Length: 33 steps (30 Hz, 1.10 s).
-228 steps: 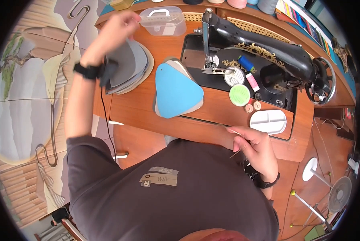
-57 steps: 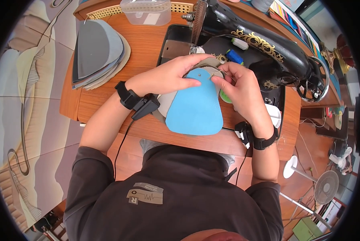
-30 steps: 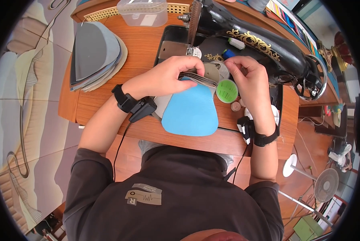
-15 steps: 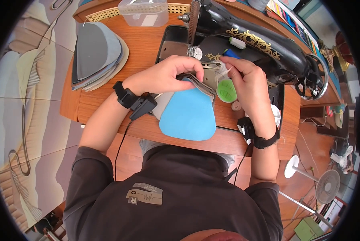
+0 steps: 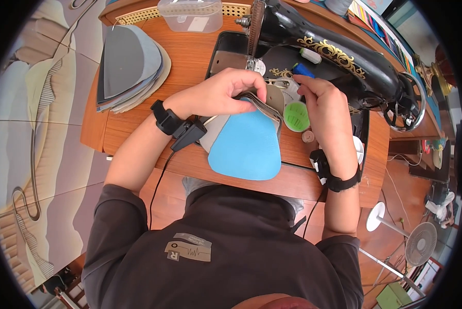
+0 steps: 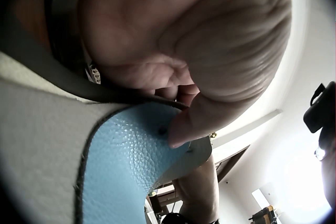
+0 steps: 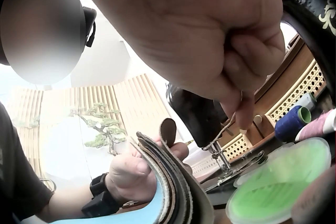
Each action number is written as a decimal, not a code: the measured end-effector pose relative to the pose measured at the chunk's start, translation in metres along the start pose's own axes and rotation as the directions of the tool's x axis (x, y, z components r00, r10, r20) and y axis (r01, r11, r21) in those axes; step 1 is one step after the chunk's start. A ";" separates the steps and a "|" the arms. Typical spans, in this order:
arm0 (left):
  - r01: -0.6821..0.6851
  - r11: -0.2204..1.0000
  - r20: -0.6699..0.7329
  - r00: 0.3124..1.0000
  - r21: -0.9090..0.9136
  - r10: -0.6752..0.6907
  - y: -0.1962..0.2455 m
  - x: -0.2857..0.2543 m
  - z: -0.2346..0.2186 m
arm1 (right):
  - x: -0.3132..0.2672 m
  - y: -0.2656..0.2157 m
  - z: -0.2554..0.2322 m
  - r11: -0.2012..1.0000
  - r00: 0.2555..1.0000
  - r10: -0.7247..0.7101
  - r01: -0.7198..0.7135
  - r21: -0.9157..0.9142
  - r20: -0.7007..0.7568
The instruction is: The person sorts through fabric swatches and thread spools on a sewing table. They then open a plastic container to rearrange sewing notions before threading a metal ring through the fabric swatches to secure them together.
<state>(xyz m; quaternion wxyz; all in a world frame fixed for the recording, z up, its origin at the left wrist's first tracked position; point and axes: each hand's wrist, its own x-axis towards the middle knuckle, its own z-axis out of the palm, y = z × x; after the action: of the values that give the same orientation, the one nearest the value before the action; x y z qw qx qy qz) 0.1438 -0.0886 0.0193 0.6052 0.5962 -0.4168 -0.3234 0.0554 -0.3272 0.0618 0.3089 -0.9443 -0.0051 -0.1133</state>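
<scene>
1. One stack (image 5: 130, 64) of rounded, grey-and-beige sheets on the wooden surface (image 5: 189, 59).
2. Left hand (image 5: 220, 93) gripping several bent layers (image 7: 170, 179), one pebbled blue piece (image 5: 246, 147) uppermost, near the front edge.
3. Right hand (image 5: 327, 105), narrow, pinching one thin cord (image 7: 227, 128) near one round green case (image 5: 296, 116).

Surface (image 5: 184, 56) looks like smooth brown wood with a bit of sheen. Sewing machine (image 5: 339, 49) is glossy black, metal-looking. The blue piece (image 6: 131, 150) is pebbly and kinda shiny, leather-like, and the box (image 5: 192, 15) is clear plastic.
</scene>
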 end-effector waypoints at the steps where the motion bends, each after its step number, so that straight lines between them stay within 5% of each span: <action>1: 0.002 1.000 -0.002 1.000 -0.012 -0.002 -0.001 0.000 0.000 | 0.000 0.002 0.000 1.000 1.000 0.003 -0.003 -0.008 0.000; 8: -0.036 0.997 -0.002 0.999 -0.061 0.036 -0.004 0.003 0.000 | 0.000 -0.009 -0.008 0.997 0.994 0.034 -0.041 0.068 0.103; 11: -0.057 0.985 0.012 0.998 -0.163 0.060 -0.001 0.005 0.004 | 0.002 -0.022 -0.015 0.973 0.968 0.170 -0.195 0.127 0.183; 16: 0.089 0.957 0.066 0.995 -0.276 -0.073 0.000 0.002 -0.005 | 0.004 0.003 0.003 0.879 0.996 0.061 -0.085 0.469 0.067; 23: 0.081 0.996 -0.051 0.995 -0.047 -0.083 -0.008 0.004 -0.002 | 0.004 0.001 0.005 0.678 0.986 0.041 -0.144 0.721 0.159; 26: 0.090 0.993 -0.020 0.996 -0.076 -0.091 -0.006 0.004 -0.001 | 0.004 -0.002 0.005 0.752 0.991 0.042 -0.113 0.650 0.124; 33: 0.068 0.983 0.012 0.998 -0.173 -0.067 0.000 0.003 0.005 | 0.001 -0.001 0.004 0.382 0.983 -0.108 -0.096 0.919 0.147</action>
<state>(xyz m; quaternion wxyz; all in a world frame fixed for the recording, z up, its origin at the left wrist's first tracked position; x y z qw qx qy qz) 0.1410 -0.0934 0.0194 0.6421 0.5541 -0.3684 -0.3807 0.0567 -0.3246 0.0596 0.7794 -0.6187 -0.0988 -0.0055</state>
